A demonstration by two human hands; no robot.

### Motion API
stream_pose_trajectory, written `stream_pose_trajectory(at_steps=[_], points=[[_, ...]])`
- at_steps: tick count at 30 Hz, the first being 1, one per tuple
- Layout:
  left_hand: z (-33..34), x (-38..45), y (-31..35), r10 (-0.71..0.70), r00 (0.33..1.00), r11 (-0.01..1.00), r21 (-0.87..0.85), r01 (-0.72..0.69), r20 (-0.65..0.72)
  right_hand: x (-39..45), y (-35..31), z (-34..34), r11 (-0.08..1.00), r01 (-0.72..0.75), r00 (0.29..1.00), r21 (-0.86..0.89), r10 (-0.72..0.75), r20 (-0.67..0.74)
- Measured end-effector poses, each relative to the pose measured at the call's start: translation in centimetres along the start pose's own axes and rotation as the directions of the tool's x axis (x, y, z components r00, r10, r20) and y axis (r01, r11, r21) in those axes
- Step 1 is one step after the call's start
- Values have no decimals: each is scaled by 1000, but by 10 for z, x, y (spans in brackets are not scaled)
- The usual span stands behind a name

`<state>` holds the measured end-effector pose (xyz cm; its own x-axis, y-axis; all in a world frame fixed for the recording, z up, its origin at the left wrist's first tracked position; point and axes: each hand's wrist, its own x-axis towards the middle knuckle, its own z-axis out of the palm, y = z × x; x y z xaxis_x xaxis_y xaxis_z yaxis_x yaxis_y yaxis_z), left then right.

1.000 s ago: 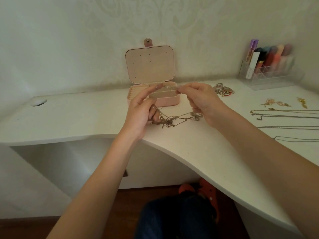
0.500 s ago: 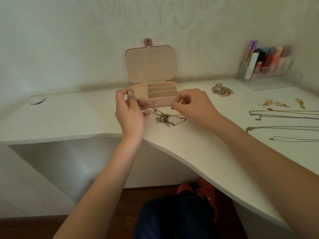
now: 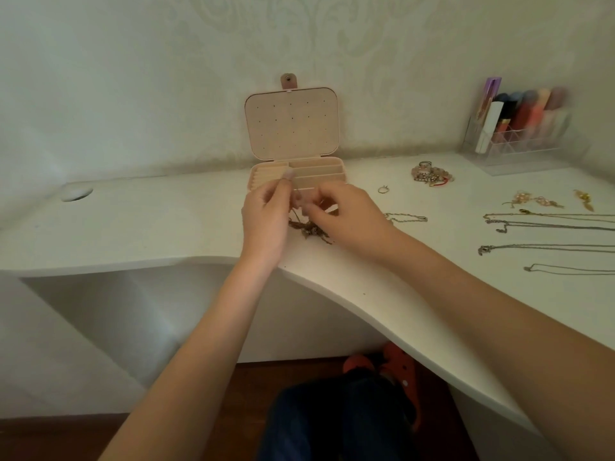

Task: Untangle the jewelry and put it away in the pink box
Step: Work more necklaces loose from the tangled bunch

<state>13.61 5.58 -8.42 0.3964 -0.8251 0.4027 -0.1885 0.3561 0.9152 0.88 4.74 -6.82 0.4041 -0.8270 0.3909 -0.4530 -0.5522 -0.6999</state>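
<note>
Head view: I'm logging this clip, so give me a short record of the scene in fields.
box: pink box open, lid upright, on white desk
tangle: knotted chains lying on the desk before the box
left hand: pinching a strand
right hand: pinching a strand
sorted: chains laid out at right

Pretty dim, soft greenish light, no hard glare anywhere; only a soft shade under the desk (image 3: 382,294); wide-angle lens bends that desk edge into a curve; the clear organizer (image 3: 519,128) at far right is smeared and blurry; fingertips (image 3: 288,174) look motion-blurred too.
</note>
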Motion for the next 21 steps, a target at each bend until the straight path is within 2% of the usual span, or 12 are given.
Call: stream_pose_trajectory(at_steps=[2, 4, 6, 9, 11, 14, 16, 19, 21], points=[[0, 1, 1, -55, 998, 991, -122, 52, -22, 5, -5, -7, 948, -151, 986, 282, 165, -29], [-1, 2, 6, -146, 989, 965, -226, 135, -33, 8, -9, -19, 735, -276, 946, 620, 322, 40], [-2, 3, 11, -252, 966, 923, -317, 220, -64, 9, -8, -32, 583, -309, 918, 752, 389, 75], [-3, 5, 14, -314, 948, 893, -358, 274, -56, 11, -2, -45, 500, -258, 904, 827, 427, 24], [-1, 4, 15, -282, 958, 915, -313, 255, -43, 13, 3, -50, 551, -243, 894, 799, 447, -37], [1, 2, 14, -267, 961, 925, -300, 235, -69, 15, 11, -52, 807, -223, 883, 548, 405, -237], [0, 3, 12, -259, 960, 940, -257, 226, -106, 15, 15, -51, 914, -145, 881, 379, 294, -371], [-2, 3, 11, -274, 952, 944, -226, 240, -133, 13, 19, -48, 995, -40, 882, 89, 77, -465], [-2, 2, 11, -280, 952, 942, -225, 248, -123, 12, 21, -48, 999, -11, 869, 32, 26, -494]])
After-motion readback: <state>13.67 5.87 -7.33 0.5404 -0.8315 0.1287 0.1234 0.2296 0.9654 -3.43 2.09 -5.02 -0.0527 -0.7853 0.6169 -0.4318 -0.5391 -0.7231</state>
